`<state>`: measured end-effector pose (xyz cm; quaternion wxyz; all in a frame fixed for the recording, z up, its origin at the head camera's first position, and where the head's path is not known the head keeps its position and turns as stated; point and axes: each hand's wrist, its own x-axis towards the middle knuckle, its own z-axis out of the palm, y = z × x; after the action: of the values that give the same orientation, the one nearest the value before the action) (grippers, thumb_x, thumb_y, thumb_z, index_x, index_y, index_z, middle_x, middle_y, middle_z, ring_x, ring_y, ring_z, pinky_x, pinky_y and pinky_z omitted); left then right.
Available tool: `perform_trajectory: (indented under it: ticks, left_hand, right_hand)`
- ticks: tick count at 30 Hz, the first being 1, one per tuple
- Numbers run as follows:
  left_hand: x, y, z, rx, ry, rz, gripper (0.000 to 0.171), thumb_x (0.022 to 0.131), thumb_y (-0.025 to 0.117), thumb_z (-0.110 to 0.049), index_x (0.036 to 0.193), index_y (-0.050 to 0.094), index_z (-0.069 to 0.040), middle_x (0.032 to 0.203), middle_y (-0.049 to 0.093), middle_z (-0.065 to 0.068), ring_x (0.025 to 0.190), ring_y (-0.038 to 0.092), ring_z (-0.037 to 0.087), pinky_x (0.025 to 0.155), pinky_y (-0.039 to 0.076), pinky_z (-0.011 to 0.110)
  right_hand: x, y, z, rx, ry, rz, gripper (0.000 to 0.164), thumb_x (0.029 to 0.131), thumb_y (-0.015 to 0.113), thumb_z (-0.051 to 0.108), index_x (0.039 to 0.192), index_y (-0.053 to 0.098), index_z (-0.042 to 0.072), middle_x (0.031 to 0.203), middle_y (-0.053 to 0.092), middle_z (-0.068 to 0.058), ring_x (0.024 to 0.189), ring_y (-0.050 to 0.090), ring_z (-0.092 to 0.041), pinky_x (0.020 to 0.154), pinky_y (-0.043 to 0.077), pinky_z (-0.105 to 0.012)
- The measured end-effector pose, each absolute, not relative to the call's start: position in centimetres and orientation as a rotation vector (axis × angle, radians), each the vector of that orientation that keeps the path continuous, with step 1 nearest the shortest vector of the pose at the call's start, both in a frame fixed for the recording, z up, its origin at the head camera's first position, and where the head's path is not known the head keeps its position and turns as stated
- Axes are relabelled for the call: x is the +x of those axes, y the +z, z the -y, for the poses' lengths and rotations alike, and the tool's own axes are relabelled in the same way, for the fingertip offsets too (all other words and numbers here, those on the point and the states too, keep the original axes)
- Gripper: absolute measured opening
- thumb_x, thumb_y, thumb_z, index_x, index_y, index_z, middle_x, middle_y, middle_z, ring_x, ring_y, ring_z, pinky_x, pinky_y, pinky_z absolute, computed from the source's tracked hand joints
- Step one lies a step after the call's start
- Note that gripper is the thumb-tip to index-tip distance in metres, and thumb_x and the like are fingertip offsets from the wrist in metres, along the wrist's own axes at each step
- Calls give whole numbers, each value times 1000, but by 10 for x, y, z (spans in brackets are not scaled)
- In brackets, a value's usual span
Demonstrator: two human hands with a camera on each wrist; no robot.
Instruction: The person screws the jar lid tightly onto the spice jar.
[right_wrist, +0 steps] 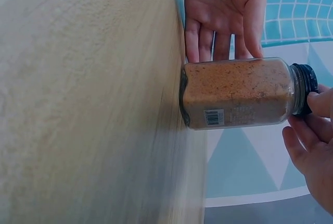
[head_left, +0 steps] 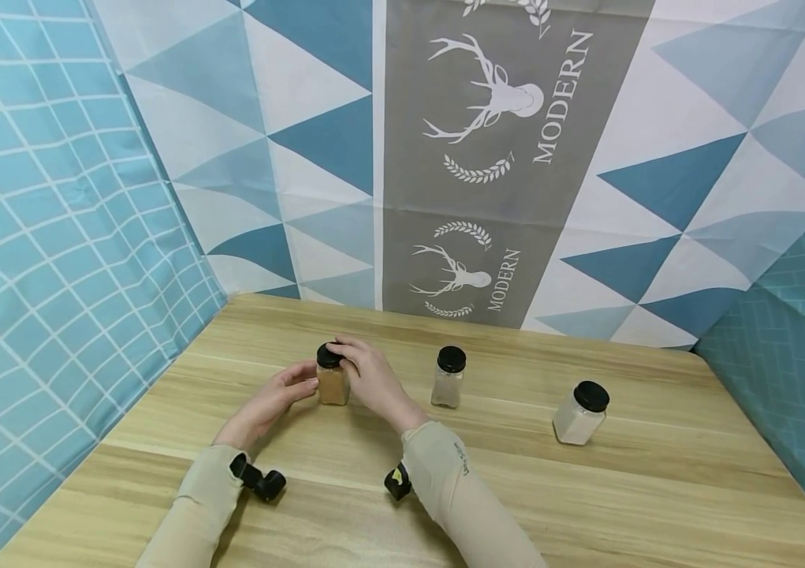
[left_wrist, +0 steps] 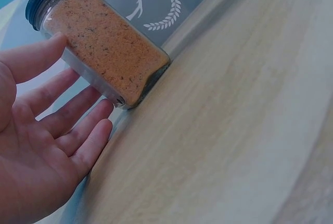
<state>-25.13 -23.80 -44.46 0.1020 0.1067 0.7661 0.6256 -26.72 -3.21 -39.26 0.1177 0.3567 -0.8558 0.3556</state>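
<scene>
A square glass spice jar (head_left: 333,386) filled with orange-brown seasoning stands upright on the table, topped by a black lid (right_wrist: 304,89). My right hand (head_left: 376,383) grips that lid from the right, thumb and fingers around its edge. On the jar's other side is my left hand (head_left: 279,396), its fingers extended and palm turned toward the glass. In the left wrist view the left thumb (left_wrist: 39,57) lies right at the jar's side, and the other fingers reach along behind it. A barcode label (right_wrist: 214,117) shows low on the glass in the right wrist view.
Right of the hands stands a second black-lidded jar (head_left: 447,386) with pale greyish contents. Farther right is a third jar (head_left: 578,420) holding something whitish. The wooden table (head_left: 629,505) meets a patterned cloth backdrop (head_left: 324,173) at its back edge and a blue grid cloth (head_left: 47,213) on the left.
</scene>
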Motion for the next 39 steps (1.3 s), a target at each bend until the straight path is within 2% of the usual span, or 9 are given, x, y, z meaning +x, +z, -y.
perform_trajectory:
  ticks: [22,39]
  left_hand:
    - [-250,-444,237,295,1843,-2264,62,94,49,-23,140,21,5,142,26,27,130,26,38,106,25,48]
    - [-252,-445,238,306,1851,-2266,60,94,49,-22,140,22,7,140,28,27,129,27,37,105,26,44]
  right_hand:
    - [-266,-394,31,997,1076,2478,30,92,52,11,121,59,16,127,54,-3,119,47,-19,100,39,-34]
    - [-266,-396,32,980,1093,2440,29,92,53,11,120,60,15,123,56,-2,116,49,-17,98,41,-30]
